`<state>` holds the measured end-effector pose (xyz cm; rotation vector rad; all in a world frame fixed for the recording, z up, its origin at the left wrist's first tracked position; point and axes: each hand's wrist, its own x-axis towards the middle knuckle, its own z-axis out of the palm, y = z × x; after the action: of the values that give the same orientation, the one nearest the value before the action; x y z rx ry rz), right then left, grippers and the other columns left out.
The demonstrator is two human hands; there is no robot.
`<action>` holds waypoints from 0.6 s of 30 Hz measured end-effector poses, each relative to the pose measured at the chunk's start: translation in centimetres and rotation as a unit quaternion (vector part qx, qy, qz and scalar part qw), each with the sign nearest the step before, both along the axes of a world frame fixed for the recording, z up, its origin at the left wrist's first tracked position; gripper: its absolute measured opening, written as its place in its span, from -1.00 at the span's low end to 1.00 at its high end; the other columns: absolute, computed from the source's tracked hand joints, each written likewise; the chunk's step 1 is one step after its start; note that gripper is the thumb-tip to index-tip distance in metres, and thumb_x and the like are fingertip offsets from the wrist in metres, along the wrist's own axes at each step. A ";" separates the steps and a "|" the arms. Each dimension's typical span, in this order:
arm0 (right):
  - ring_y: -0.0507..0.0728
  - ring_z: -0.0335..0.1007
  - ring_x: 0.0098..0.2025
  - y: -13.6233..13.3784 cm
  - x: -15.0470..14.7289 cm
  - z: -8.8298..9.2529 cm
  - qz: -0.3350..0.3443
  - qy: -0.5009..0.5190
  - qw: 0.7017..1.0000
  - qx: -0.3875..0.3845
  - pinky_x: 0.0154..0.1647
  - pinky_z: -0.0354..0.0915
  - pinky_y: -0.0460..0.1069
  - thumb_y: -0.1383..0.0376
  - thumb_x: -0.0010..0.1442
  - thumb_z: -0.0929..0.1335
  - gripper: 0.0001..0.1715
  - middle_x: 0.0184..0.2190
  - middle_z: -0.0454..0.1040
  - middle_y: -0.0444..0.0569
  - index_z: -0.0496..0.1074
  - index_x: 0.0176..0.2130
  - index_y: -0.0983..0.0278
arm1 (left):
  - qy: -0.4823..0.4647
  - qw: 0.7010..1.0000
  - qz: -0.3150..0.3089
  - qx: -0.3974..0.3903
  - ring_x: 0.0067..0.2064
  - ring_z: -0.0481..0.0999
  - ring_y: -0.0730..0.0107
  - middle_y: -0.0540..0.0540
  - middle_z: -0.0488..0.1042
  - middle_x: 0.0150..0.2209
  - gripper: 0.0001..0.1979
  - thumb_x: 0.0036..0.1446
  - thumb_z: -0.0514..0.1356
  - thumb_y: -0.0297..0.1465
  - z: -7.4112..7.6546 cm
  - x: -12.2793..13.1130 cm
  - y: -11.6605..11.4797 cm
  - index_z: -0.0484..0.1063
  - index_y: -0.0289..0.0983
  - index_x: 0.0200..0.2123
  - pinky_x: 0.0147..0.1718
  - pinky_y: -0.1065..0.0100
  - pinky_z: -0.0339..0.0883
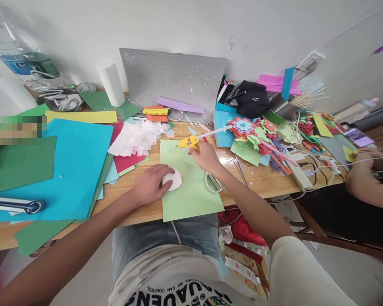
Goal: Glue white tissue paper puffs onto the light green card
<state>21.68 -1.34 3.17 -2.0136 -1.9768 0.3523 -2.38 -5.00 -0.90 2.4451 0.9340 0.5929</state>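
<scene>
My right hand (205, 158) grips a yellow hot glue gun (188, 142), with a long pale glue stick (214, 132) running out of its back toward the upper right. The gun's nozzle points left, above a light green sheet of paper (191, 202). Beside the sheet's left edge, my left hand (153, 183) is closed around a small white piece of paper (173, 180) with a many-sided outline. Part of that piece is hidden beneath the fingers. A roll of tape (213, 182) lies on the right side of the green sheet, under my right forearm.
White paper pieces (137, 138) are heaped left of the green sheet. Large blue paper (73, 170) covers the table's left part. Paper flowers (243, 126) lie to the right. A grey cutting mat (175, 78) leans on the wall. Another person's hands (364, 159) are at far right.
</scene>
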 end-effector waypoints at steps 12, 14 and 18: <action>0.18 0.47 -0.28 -1.6 0.2 0.0 0.000 -0.025 1.000 -0.013 -0.30 0.18 -0.04 0.17 0.30 0.26 -0.69 -0.31 0.58 0.07 0.49 -0.21 0.31 | 0.001 1.000 0.000 -0.008 0.03 0.50 0.11 -0.15 0.52 0.01 -0.71 0.25 0.07 -0.31 0.1 0.0 0.1 0.40 -0.21 0.00 0.01 0.11 0.36; 0.16 0.47 -0.27 -1.8 0.3 0.0 0.009 -0.007 1.000 -0.016 -0.28 0.19 -0.05 0.18 0.30 0.26 -0.70 -0.31 0.58 0.05 0.50 -0.20 0.30 | 0.002 1.000 0.000 -0.006 0.03 0.50 0.11 -0.14 0.52 0.01 -0.71 0.25 0.07 -0.31 0.1 0.0 0.0 0.40 -0.21 0.00 0.02 0.12 0.36; 0.14 0.44 -0.33 -2.1 0.0 0.0 0.008 0.000 1.000 -0.003 -0.34 0.15 -0.05 0.16 0.30 0.25 -0.68 -0.37 0.56 0.02 0.49 -0.23 0.30 | 0.003 1.000 0.003 -0.008 0.03 0.50 0.10 -0.15 0.52 0.00 -0.72 0.25 0.07 -0.31 0.2 0.0 0.0 0.40 -0.21 -0.01 0.02 0.11 0.36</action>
<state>21.71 -3.48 3.19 -2.0038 -1.9952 0.3620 -2.42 -5.05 -0.72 2.4332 0.9446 0.5776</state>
